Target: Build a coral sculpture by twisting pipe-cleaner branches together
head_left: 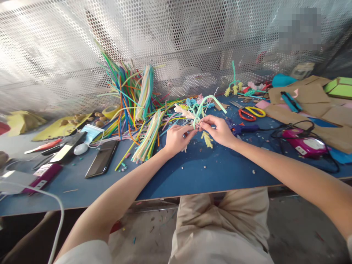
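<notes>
Above the middle of the blue table, my two hands meet at a bunch of bent pipe cleaners. My left hand [178, 138] is closed around its base, thumb and fingers pinched together. From the other side my right hand [217, 130] pinches the same spot, near a thin twisted wire [211, 99]. A light green pipe cleaner [210, 97] arches up out of the grip. A pale pink leafy piece [183, 111] sticks out to the left, and a yellow leafy piece [207, 139] hangs below my fingers. My fingertips hide the exact joint.
Bundles of coloured pipe cleaners [145, 91] stand and lie to the left, beside a phone [101, 159]. Right of my hands are scissors [251, 113], a blue glue gun [244, 128] and a purple power strip [305, 143]. Brown cardboard [310, 91] covers the far right. A perforated metal screen [170, 44] rises behind.
</notes>
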`<state>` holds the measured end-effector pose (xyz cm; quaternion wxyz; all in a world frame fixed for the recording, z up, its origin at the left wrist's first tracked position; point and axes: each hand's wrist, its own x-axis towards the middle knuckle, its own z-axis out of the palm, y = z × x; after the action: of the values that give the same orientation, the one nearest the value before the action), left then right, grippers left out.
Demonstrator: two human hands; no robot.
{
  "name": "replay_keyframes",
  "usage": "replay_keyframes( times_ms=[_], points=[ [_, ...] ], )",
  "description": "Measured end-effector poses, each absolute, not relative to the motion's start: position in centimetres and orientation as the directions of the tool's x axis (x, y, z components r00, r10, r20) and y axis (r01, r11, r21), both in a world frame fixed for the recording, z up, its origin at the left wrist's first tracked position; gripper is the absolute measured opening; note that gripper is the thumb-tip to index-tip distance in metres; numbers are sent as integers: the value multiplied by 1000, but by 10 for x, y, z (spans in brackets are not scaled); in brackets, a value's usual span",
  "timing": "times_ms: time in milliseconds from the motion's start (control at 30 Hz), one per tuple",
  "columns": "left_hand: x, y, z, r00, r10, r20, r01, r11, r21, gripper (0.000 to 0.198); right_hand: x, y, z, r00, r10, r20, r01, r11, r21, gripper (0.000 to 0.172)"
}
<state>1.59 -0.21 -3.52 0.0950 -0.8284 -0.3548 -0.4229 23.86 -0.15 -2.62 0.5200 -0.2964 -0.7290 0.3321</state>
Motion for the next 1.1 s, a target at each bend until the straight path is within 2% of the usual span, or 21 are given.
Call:
replay_keyframes(
  times_ms=[233,733,1100],
  points=[
    [16,-1,-35,405,503,763,668,-733,128,27,236,-6,-22,-268,784,560,110,603,-790,29],
    [16,-2,-33,406,555,726,664,-725,183,34,238,-2,-25,-290,781,553,127,605,-786,28],
    [17,-1,-35,407,531,744,664,-731,158,30,236,-3,-27,-292,791,539,126,590,-798,30]
  ],
)
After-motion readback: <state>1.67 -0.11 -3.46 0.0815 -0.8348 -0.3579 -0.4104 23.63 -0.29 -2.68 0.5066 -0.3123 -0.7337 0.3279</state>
